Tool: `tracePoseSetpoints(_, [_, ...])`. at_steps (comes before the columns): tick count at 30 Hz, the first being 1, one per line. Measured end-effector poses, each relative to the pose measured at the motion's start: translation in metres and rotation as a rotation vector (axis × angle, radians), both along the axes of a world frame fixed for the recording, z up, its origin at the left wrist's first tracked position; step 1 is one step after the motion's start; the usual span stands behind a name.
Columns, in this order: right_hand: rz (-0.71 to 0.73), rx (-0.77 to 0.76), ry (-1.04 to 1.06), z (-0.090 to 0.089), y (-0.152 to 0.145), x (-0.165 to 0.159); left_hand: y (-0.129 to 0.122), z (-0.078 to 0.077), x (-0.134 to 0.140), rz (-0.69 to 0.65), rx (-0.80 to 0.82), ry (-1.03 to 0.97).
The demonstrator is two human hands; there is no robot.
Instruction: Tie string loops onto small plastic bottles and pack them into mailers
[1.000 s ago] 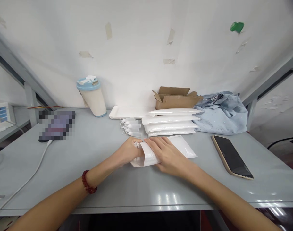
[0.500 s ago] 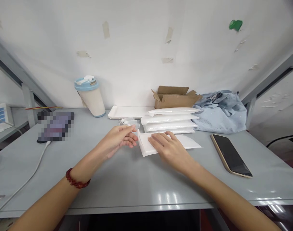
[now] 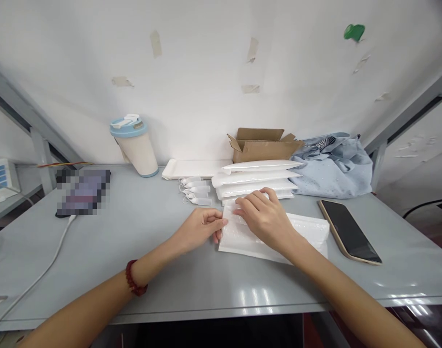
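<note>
A flat white packet (image 3: 310, 232) with a shiny clear plastic face lies slantwise on the grey table. My left hand (image 3: 206, 224) pinches its left edge, thumb on top and fingers curled. Over the packet's left part is my right hand (image 3: 266, 217), fingers bent and fingertips together at its upper left. Just behind, a stack of similar white packets (image 3: 257, 186) rests on the table. Several small translucent tubes (image 3: 199, 189) with white string loops lie left of that stack. The right hand and forearm cover the middle of the packet.
A white tray-like piece (image 3: 195, 168) lies by the wall. An open cardboard box (image 3: 266, 151) and light blue cloth (image 3: 337, 169) stand behind the stack. A phone (image 3: 349, 232) lies right; a lidded cup (image 3: 137, 150) and a cabled, blurred device (image 3: 85, 191) are left.
The packet now lies lower and further right, turned, with its shiny plastic face showing. My left hand has moved right and taken its edge. The small tubes are more visible.
</note>
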State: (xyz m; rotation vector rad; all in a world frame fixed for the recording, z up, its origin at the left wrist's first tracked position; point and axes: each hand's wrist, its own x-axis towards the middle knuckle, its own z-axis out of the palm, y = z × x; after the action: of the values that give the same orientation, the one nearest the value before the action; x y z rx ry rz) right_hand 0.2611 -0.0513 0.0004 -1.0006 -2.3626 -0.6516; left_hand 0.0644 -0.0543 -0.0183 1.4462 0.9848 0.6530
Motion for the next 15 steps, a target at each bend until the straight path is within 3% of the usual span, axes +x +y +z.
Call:
tracePoseSetpoints(4, [-0.021,-0.197,-0.042,0.001,0.003,0.001,-0.001,-0.008,0.006,0.064,-0.229,-0.103])
tracePoseSetpoints(9, [-0.014,-0.549,-0.154,0.006,-0.003,0.002,0.001,-0.008,0.007,0.1,-0.29,-0.179])
tracePoseSetpoints(12, [-0.063,-0.634,-0.191,0.007,-0.004,0.002,0.007,-0.005,0.004,0.131,-0.226,-0.124])
tracePoseSetpoints(15, [-0.102,-0.654,-0.189,0.006,-0.002,0.004,0.023,0.0,-0.013,0.286,0.05,0.106])
